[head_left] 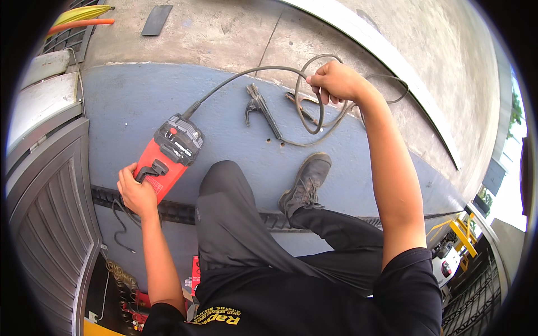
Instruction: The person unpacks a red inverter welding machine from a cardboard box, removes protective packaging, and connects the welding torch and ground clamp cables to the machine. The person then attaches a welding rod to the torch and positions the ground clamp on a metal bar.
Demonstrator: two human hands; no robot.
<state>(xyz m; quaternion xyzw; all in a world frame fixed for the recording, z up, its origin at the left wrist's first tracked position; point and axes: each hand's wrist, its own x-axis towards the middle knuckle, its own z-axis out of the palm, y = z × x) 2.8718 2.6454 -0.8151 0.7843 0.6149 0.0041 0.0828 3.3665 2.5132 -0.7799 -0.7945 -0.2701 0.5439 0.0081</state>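
A red and black portable welding machine stands tilted on the blue-painted floor, in front of my bent knee. My left hand is closed around its lower left edge, beside the black handle. Out to the right, my right hand pinches a dark welding cable that runs from the machine's black end and loops beneath my fingers. Between the two hands lies a dark electrode holder, its cable trailing right. A brownish ground clamp rests near the cable loops, partly covered by them.
A grey ribbed metal door borders the left side. Behind my left hand, a thin black cord lies on the floor. A long white beam crosses the far right. Yellow and orange tubes sit at the far left corner.
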